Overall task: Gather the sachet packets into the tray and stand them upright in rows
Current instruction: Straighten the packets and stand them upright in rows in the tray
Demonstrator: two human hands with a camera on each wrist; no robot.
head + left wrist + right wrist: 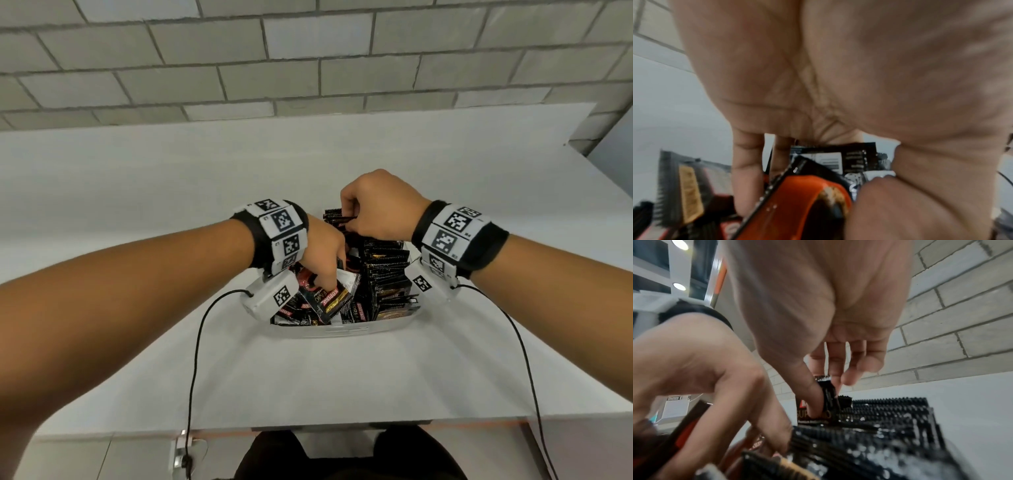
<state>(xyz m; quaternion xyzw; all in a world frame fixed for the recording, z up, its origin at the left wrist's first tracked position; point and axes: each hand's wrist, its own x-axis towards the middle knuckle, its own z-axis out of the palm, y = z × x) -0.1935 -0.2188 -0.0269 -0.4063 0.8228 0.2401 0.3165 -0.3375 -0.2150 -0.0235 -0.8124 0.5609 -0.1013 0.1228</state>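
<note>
Sachet packets (387,270) are standing upright in rows at centre right of the tray (346,330); a loose heap (318,301) is lying lower left. Right hand (380,209) is pinching one packet at the top; left hand (323,255) is gripping another in the heap.

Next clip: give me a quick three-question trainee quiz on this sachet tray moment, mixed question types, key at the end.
1. True or false: the right hand pinches a sachet at the far end of the upright row.
2. Multiple choice: on which side of the tray do the sachets lie in a loose jumble? A. the person's left B. the person's right C. outside the tray, on the table
3. Fill in: the left hand reaches into the ____ sachets.

Key: 1 true; 2 A; 3 loose (jumbled)
</note>
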